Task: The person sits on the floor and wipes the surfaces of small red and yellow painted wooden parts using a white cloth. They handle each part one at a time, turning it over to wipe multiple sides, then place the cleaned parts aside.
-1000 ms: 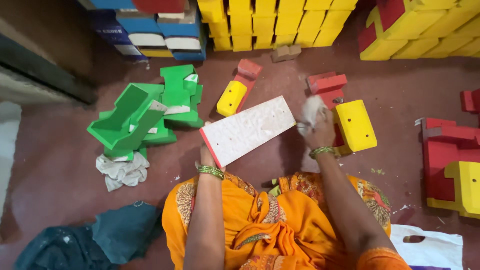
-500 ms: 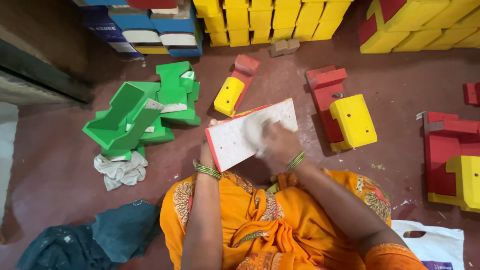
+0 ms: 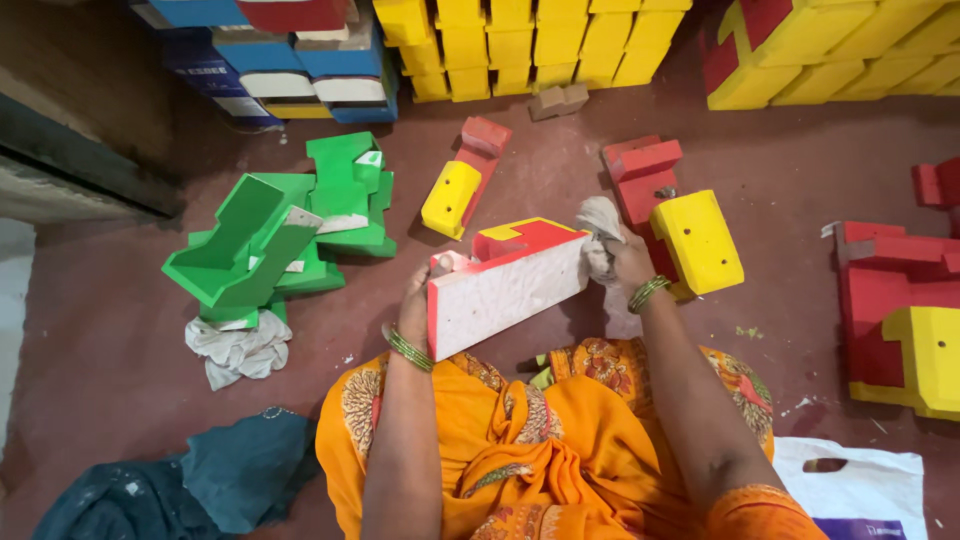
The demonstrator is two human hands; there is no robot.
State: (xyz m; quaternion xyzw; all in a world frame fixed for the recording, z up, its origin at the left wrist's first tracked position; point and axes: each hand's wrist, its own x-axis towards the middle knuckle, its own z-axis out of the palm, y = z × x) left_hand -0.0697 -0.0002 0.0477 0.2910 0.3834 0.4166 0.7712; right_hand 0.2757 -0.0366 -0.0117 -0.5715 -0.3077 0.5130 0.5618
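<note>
Hands are working over the lap: the left hand (image 3: 418,305) is gripping the left end of a red-edged white block (image 3: 505,287), tilted above the floor (image 3: 100,360), while the right hand (image 3: 628,265) is closing on a rag (image 3: 598,225) at the block's right end, near 1 yellow block (image 3: 698,240).

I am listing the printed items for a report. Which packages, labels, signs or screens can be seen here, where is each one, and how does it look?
Plastic bag: on the floor at the bottom right, flat, white, with a cut handle hole and a purple printed patch at its lower edge.
Dark blue block: in the stack at the top left, with white lettering on its side.
No signs or screens are in view.
</note>
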